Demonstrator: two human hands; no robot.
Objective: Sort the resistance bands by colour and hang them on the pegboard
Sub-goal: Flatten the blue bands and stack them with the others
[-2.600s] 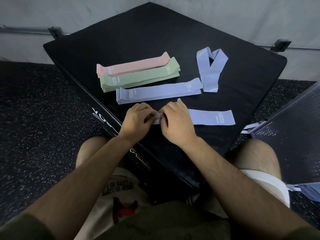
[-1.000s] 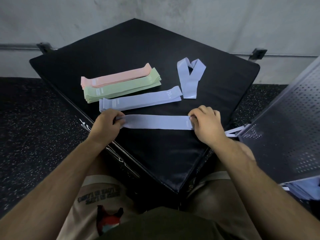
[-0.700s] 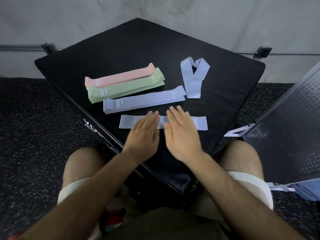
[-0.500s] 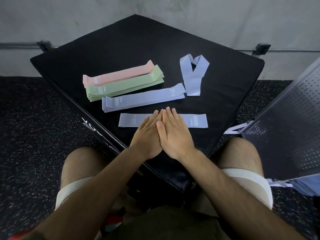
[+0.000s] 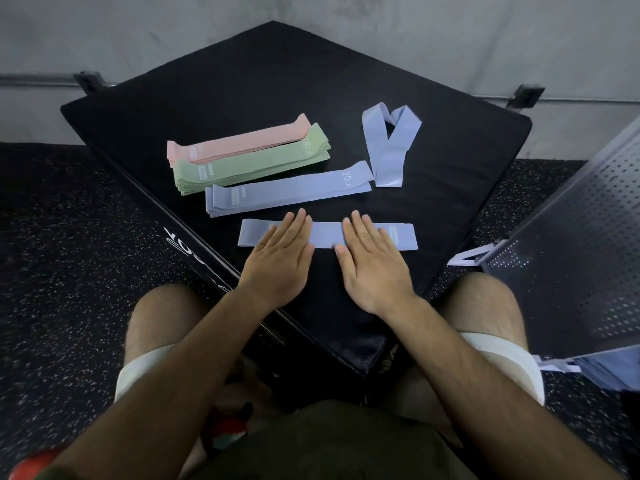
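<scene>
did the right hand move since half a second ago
Yes. The right hand has slid rightward along the near blue band, away from its middle.

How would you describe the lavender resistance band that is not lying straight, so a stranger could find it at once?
Find the black padded platform by the grey wall. On its right side, just past the right end of the flat lavender stack marked 20 LB, lies a single lavender band. Unlike its straight neighbours, it is bent into a V opening toward the wall.
</scene>
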